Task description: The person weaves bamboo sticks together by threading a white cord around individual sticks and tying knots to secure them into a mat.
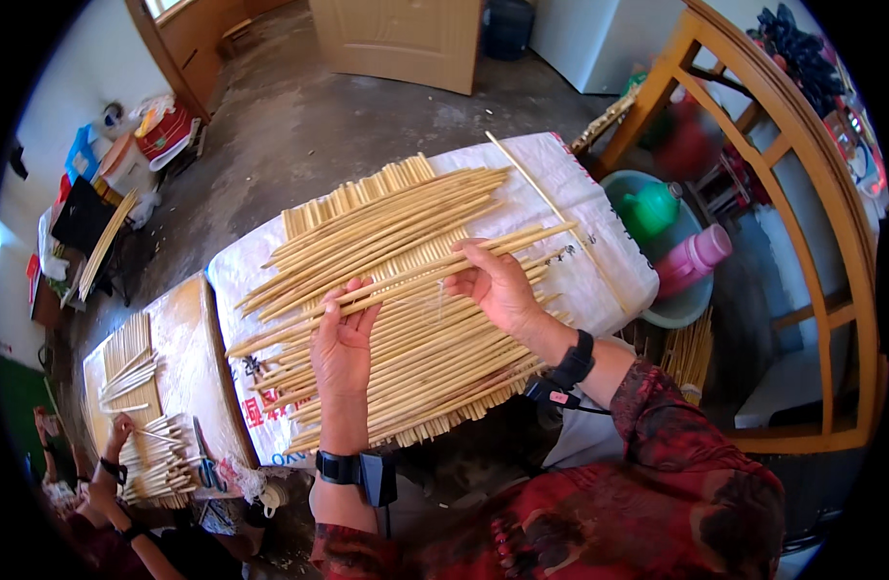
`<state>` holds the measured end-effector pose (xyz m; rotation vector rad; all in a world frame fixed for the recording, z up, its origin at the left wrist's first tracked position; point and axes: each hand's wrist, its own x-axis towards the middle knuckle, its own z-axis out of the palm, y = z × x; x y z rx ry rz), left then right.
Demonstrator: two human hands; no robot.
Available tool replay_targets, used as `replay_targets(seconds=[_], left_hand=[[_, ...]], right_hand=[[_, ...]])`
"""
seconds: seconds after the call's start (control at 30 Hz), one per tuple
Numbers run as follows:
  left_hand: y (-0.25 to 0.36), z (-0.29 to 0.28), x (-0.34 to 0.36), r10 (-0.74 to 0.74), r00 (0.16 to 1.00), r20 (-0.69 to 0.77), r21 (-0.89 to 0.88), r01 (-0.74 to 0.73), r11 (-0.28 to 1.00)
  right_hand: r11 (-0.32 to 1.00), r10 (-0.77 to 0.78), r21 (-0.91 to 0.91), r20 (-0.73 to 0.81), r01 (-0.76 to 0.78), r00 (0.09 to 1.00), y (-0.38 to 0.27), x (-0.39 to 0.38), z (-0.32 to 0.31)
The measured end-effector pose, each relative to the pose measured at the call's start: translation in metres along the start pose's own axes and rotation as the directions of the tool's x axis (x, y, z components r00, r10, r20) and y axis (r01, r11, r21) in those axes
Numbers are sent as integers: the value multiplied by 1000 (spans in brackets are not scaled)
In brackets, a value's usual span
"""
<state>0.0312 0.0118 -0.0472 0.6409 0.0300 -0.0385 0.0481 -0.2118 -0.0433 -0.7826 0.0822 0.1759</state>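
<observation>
My left hand [343, 350] pinches a long pale-yellow stalk [406, 286] between thumb and fingers. Farther along the same stalk, my right hand [499, 287] grips it with thumb and forefinger; I cannot tell whether a second stalk lies against it. It slants from lower left to upper right above a mat of side-by-side stalks [435, 358]. Beyond my hands lies a loose pile of pointed stalks [377, 224]. Under that pile, crosswise stalks [357, 193] stick out at the far edge. Both wrists wear dark bands with small boxes.
A white printed sheet [609, 222] covers the table, with a single stalk [551, 208] near its right side. Right of it, a basin [691, 307] holds green and pink bottles. A wooden frame [768, 164] stands beyond. At lower left, another person's hand [122, 425] works over stalks near scissors [206, 464].
</observation>
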Motion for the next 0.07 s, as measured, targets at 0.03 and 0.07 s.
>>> replay_targets(seconds=[0.03, 0.07], left_hand=[[-4, 0, 1, -13, 1000, 21, 21, 13, 1000], [-2, -4, 1, 14, 1000, 19, 71, -15, 997]], right_hand=[[1000, 15, 22, -22, -15, 1000, -2, 1, -6], [999, 5, 39, -44, -3, 999, -2, 0, -12]])
